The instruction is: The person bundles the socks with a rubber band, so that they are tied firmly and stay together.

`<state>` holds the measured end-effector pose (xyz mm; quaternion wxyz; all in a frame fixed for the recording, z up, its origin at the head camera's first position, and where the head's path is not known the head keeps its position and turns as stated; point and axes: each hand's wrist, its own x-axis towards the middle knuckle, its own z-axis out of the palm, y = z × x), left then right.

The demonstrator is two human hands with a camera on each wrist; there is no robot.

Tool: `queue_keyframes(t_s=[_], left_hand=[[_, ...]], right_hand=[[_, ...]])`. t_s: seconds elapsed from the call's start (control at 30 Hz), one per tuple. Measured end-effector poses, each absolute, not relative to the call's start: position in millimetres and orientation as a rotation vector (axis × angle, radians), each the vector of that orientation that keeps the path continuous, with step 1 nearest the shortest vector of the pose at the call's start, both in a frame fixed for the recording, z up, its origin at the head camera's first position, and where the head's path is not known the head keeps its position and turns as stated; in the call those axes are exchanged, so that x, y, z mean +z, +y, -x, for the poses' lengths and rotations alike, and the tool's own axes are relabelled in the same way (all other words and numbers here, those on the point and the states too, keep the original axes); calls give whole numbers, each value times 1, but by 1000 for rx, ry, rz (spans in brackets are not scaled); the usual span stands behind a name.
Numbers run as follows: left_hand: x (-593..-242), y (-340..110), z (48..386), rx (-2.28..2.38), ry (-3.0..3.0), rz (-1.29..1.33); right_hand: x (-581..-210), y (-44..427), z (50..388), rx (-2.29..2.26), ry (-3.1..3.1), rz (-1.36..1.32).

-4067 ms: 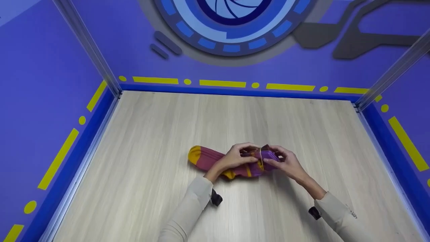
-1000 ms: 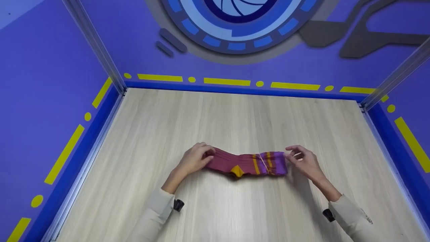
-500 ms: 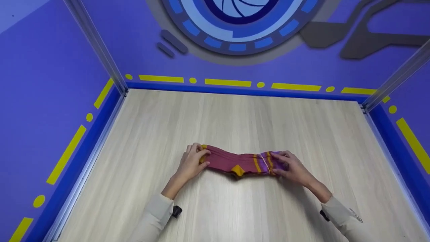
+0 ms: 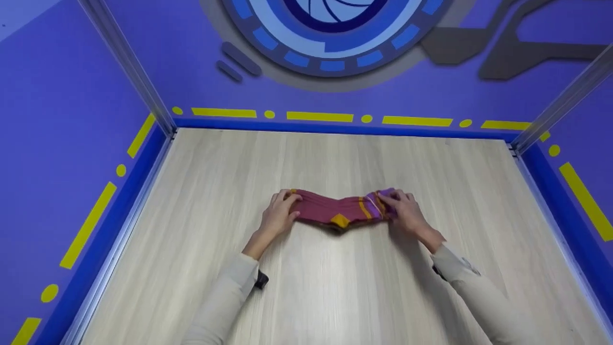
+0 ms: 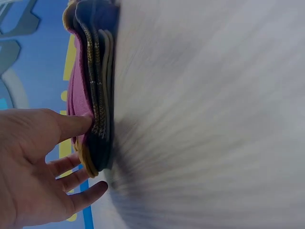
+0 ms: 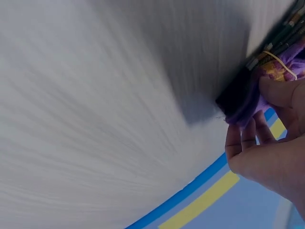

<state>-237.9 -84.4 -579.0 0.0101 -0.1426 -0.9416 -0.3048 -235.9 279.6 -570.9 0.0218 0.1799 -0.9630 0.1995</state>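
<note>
A bundle of socks [image 4: 325, 209] lies across the wooden table, maroon on top with a yellow heel and purple cuffs to the right. Stacked layers, several of them dark, show edge-on in the left wrist view. A thin rubber band [image 6: 280, 65] circles the bundle near the cuffs. My left hand [image 4: 278, 213] holds the yellow toe end, its thumb [image 5: 76, 127] on the near side and fingers behind. At the other end my right hand [image 4: 407, 213] grips the purple cuffs [image 6: 245, 104] between thumb and fingers, just outside the band.
The pale wooden table [image 4: 306, 287] is enclosed by blue panels [image 4: 287, 96] with yellow dashes at the back and both sides. Metal posts [image 4: 129, 67] stand at the back corners. Black devices [image 4: 261, 279] sit at the wrists.
Earlier both hands worked at the banded cuff end. They then spread apart, and the right hand took hold of the cuffs. In the last half second, hands and socks have moved farther back.
</note>
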Motion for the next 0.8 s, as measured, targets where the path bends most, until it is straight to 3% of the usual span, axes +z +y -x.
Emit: queue_keyframes(t_s=[0.3,0.8], left_hand=[[-580,-84,270,-1029,-2937,416],[-590,-105,286,-1108,-2789,695]], right_hand=[[-571,276,267,718,-3077,-460],[-572,287,271,937,-3035,-552]])
